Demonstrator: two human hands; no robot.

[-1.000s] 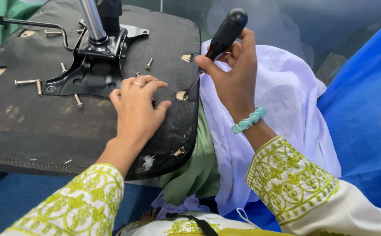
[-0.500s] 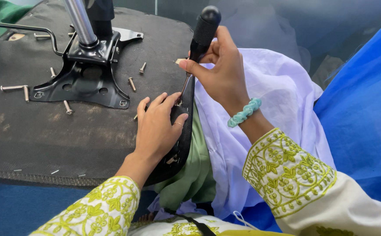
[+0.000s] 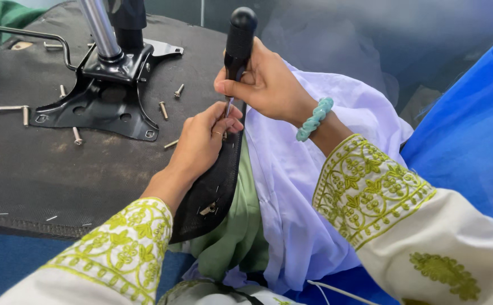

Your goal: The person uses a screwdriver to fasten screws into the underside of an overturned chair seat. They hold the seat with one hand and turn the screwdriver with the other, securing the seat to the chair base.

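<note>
An upturned chair seat (image 3: 60, 169) with a black fabric underside lies in front of me. My right hand (image 3: 269, 85) grips a black-handled screwdriver (image 3: 238, 39), held upright with its tip at the seat's right edge. My left hand (image 3: 201, 144) rests on that edge, its fingers pinched around the screwdriver's shaft near the tip. A black metal mounting plate (image 3: 102, 96) with a chrome post (image 3: 99, 25) sits on the seat at the upper left. Several loose screws (image 3: 163, 110) lie around the plate.
White cloth (image 3: 303, 186) and green cloth (image 3: 235, 237) lie bunched under the seat's right edge. Blue fabric (image 3: 472, 130) fills the right side. A thin metal lever (image 3: 37, 35) sticks out at the upper left. A staple (image 3: 208, 209) shows on the seat's rim.
My left hand slid from flat on the seat to its right edge and closed on the screwdriver shaft. My right hand tipped the screwdriver upright. The view shifted left.
</note>
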